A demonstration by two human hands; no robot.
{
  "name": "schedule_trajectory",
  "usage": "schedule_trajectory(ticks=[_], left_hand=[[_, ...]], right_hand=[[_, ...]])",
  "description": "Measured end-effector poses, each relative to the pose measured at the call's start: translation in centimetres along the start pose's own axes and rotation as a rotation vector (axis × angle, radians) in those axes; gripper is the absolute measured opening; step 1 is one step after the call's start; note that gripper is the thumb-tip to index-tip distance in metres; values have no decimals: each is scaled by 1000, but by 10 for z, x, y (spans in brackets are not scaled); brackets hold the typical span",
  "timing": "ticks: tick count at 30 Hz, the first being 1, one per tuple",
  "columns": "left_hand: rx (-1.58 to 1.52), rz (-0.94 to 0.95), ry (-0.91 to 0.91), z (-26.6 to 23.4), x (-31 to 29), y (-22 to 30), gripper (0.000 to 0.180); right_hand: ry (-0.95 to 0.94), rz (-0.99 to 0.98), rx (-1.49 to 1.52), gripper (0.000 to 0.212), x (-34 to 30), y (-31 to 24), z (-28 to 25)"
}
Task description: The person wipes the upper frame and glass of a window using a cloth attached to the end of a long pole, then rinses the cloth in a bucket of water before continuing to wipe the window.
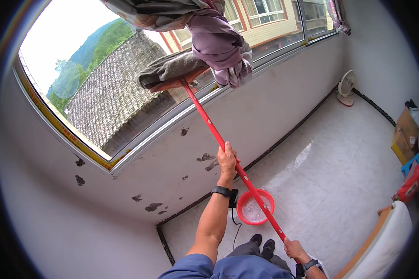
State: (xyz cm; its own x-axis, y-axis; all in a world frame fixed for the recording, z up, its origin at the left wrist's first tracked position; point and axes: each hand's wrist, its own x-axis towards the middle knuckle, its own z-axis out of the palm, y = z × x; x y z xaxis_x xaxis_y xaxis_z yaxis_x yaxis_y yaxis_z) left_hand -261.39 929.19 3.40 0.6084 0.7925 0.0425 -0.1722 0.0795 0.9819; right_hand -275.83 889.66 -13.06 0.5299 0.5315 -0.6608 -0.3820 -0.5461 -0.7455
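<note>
Red-handled mop slants from eleven o'clock, its head under grey cloth in front of the window, to five o'clock. The left hand wraps its fingers around mid-length; the right hand curls its fingers around the lower end. At five o'clock, a red basin holds sudsy liquid.

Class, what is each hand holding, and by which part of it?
A red pole: the left hand grips it partway along, the right hand toward its lower end.
</note>
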Motion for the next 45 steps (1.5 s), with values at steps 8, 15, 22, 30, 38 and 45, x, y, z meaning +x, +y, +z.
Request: schedule_trajectory(ticks=[8, 15, 22, 30, 38, 45], left_hand=[[-113, -231, -2, -2, -74, -73, 27], [-193, -306, -19, -35, -81, -58, 28], [-191, -285, 35, -88, -102, -42, 26], [-251, 36, -40, -85, -70, 66, 25], [162, 328, -366, -107, -90, 102, 68], [-25, 317, -272, -120, -160, 55, 69]], right_hand=[[293, -110, -393, 77, -74, 47, -43], [279, -101, -514, 82, -77, 45, -42], [71, -80, -616, 81, -64, 70, -40], [134, -279, -481, 71, -21, -3, -16], [-326, -421, 195, 66, 49, -229, 77], [-605, -623, 306, 57, -4, -403, 135]])
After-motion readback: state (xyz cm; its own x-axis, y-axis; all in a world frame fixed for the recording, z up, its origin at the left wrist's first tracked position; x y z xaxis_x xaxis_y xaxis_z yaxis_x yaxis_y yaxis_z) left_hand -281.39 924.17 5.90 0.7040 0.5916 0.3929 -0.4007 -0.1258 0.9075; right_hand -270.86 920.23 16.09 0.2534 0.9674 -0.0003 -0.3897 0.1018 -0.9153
